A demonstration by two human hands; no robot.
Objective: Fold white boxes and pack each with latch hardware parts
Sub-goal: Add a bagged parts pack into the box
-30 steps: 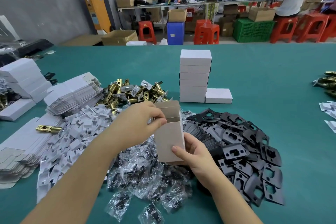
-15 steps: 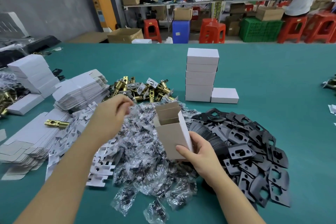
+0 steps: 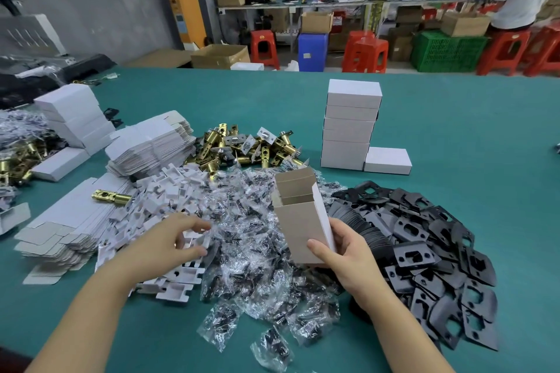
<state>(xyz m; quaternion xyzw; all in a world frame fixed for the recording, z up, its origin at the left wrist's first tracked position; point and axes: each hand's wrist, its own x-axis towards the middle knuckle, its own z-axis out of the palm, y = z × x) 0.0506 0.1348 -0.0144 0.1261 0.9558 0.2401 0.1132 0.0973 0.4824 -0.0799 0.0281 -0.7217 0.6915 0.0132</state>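
My right hand (image 3: 348,254) grips an upright folded box (image 3: 303,221) with its top flaps open, held above the pile of clear screw bags (image 3: 257,251). My left hand (image 3: 169,239) reaches down onto the heap of white card inserts (image 3: 169,191), thumb and fingers closing around one insert (image 3: 194,244). Brass latch bolts (image 3: 242,148) lie in a heap behind. Black strike plates (image 3: 430,257) are piled at the right. Flat unfolded boxes (image 3: 148,145) are stacked at the left.
A stack of closed white boxes (image 3: 351,124) stands on the green table (image 3: 454,130) with one more box (image 3: 388,160) beside it. More white boxes (image 3: 72,115) sit far left. A single brass bolt (image 3: 112,197) lies on flat cartons. Stools, crates and a person are beyond the table.
My left hand left the box's top flap and moved down and left to the white inserts. The box's flaps now stand open. My right hand keeps holding the box.
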